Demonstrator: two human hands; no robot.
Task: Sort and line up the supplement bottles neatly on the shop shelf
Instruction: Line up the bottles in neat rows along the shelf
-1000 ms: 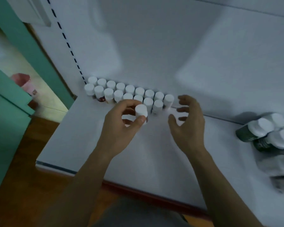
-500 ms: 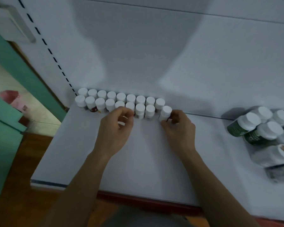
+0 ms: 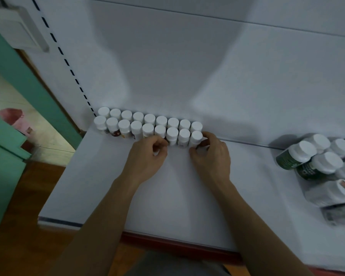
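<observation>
Now, your right hand (image 3: 209, 158) pinches the end bottle (image 3: 196, 137) of the front row (image 3: 147, 130), far back on the shelf (image 3: 167, 196). Your left hand (image 3: 147, 158) curls against that row, grip unclear. Squeeze inward gently with both, low down, so nothing topples.

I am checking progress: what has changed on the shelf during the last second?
The left hand no longer lifts a bottle; its fingers are at the front row. The right hand, open before, took hold of the end bottle and pushed it into line. The back row and the green bottles stayed.
</observation>
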